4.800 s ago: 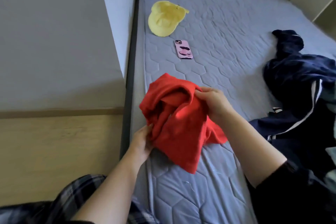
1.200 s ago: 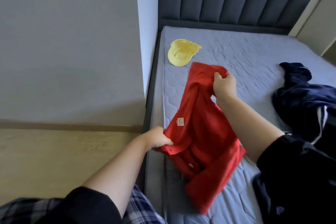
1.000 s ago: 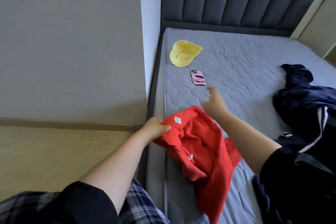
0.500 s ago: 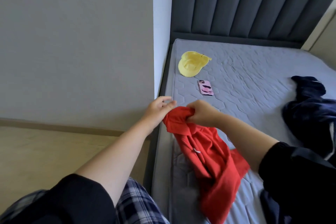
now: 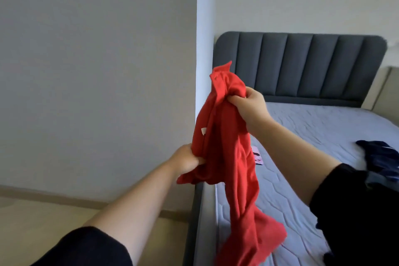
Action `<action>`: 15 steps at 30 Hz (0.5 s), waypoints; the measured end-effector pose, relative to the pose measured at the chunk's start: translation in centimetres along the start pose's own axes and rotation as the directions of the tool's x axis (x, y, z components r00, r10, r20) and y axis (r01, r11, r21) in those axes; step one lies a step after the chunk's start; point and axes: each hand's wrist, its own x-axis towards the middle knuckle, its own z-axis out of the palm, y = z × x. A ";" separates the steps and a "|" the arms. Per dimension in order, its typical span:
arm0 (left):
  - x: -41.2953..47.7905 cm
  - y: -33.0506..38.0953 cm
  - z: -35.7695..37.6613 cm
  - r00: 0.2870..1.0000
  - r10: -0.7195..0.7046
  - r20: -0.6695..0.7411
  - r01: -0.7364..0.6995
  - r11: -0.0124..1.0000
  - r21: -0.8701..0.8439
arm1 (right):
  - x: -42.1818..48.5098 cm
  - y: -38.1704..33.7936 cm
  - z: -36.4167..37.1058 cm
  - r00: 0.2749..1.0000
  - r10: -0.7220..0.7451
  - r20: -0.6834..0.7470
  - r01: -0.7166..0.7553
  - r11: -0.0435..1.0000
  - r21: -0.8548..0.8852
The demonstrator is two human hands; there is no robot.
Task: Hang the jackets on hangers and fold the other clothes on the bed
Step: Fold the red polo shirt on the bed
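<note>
A red shirt (image 5: 231,157) with a small white label hangs bunched in the air above the left edge of the bed (image 5: 313,131). My right hand (image 5: 248,106) grips it near the collar, up high. Lower down and to the left, my left hand (image 5: 185,161) grips another fold of the same shirt. Its loose end dangles down to the mattress at the bottom. A dark navy garment with white stripes (image 5: 380,160) lies crumpled on the bed at the right.
A pink phone (image 5: 257,156) lies on the mattress, partly hidden behind the shirt. A dark grey padded headboard (image 5: 302,67) stands at the back. A grey wall (image 5: 97,71) and wooden floor (image 5: 54,218) fill the left side.
Both hands have lifted the red shirt off the mattress and up into the air. My view has tilted up, so the yellow cap is out of sight.
</note>
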 end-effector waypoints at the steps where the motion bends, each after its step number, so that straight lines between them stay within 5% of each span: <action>1: 0.3 0.3 -1.0 0.999 -0.034 -0.022 0.036 0.996 0.082 | 0.4 -0.9 0.1 1.000 0.018 -0.004 -0.018 0.998 0.066; 5: 0.4 1.6 -5.2 0.975 -0.100 -0.197 0.134 0.976 0.171 | 1.6 -3.9 1.4 0.993 0.089 0.075 -0.105 0.964 0.244; 10: -0.6 3.9 -11.9 0.843 -0.337 -0.419 0.129 0.884 -0.450 | 1.6 -6.3 5.2 0.968 0.112 0.224 -0.164 0.960 0.227; 15: -4.8 6.5 -20.8 0.776 -0.402 -0.486 0.026 0.790 -0.612 | 1.3 -9.2 10.7 0.912 0.146 0.384 -0.259 0.930 0.262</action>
